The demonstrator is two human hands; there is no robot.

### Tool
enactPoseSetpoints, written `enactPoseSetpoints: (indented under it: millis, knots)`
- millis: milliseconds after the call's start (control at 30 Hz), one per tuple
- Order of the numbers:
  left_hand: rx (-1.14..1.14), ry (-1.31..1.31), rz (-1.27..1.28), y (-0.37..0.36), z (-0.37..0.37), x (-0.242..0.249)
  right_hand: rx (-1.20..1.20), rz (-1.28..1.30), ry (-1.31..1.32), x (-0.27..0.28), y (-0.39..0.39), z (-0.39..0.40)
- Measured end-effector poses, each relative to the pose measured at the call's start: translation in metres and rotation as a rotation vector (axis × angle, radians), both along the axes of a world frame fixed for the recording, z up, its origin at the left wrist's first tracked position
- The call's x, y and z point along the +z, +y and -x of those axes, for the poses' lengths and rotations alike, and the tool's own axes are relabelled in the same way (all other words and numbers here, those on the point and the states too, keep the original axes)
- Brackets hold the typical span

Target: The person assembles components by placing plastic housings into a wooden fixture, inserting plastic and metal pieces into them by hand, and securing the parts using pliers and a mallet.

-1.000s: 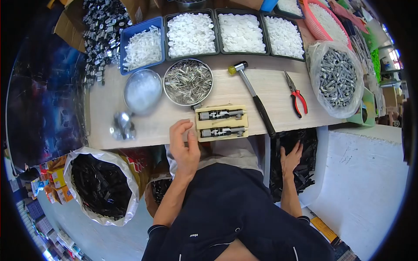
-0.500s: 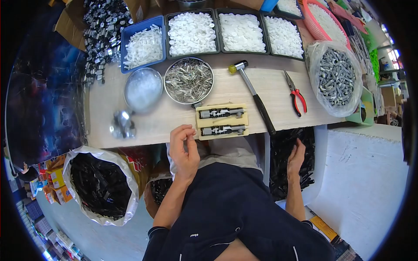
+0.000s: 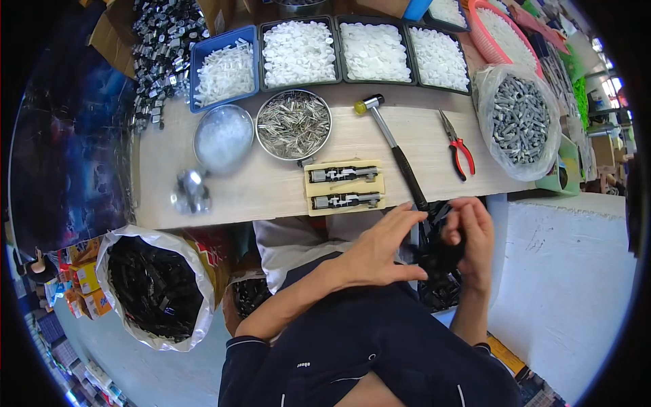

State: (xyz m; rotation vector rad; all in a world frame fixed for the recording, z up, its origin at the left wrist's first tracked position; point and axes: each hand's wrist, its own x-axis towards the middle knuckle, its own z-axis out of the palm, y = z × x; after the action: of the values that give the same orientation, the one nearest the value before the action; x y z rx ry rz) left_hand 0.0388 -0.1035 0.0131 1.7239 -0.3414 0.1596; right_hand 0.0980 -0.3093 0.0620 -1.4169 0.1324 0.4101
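Observation:
My left hand reaches across above my lap, thumb and fingers spread, with nothing in its grasp. Facing it, my right hand is raised over a white bin of black plastic parts, its fingers curled. Dark, blurred black plastic parts show at those fingers, and how many it holds I cannot tell. Near the table's front edge, a cream-coloured holder carries two black-and-grey assemblies lying side by side. The handle end of a hammer lies just beyond my left fingertips.
Red-handled pliers lie right of the hammer. A round bowl of metal pins and a clear bag of grey parts flank them. Trays of white pieces line the back. A sack of black parts stands lower left.
My left hand has swung right from beside the cream holder and spread its fingers. My right hand has risen out of the bin, curled, with black parts at its fingers.

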Motion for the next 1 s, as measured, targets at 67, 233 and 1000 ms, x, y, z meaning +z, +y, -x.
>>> enactPoseSetpoints:
  millis: [67,233,1000]
  knots:
    - [-0.204,0.228,-0.016,0.001,-0.008,0.002,0.104,-0.278,-0.030,0.000,0.036,0.002]
    - [-0.511,0.686,0.196,0.032,-0.006,-0.011,0.096,-0.360,-0.119,-0.014,0.094,0.001]
    - [0.296,0.307,-0.457,0.061,0.028,0.020,0.405,0.297,-0.376,-0.035,0.095,0.010]
